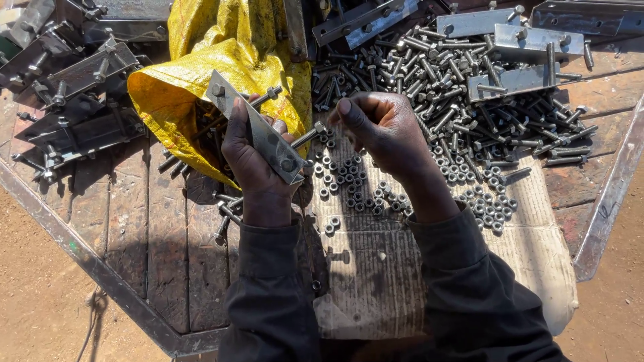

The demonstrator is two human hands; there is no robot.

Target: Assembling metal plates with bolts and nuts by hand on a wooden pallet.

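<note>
My left hand (248, 151) grips a flat grey metal bracket (258, 131), tilted, with two bolts through it; one bolt (310, 135) sticks out to the right near the lower end. My right hand (379, 127) is curled with its fingertips at the tip of that bolt; whether a nut is pinched there I cannot tell. Below both hands, several loose nuts (349, 177) lie on a piece of brown cardboard (396, 268). Dark sleeves cover both forearms.
A big heap of bolts (456, 87) lies at the upper right with grey brackets (516, 40) on it. A yellow woven sack (221, 47) sits at top centre. Assembled brackets (74, 100) are stacked at the left. The wooden table's metal edge (74, 248) borders sandy ground.
</note>
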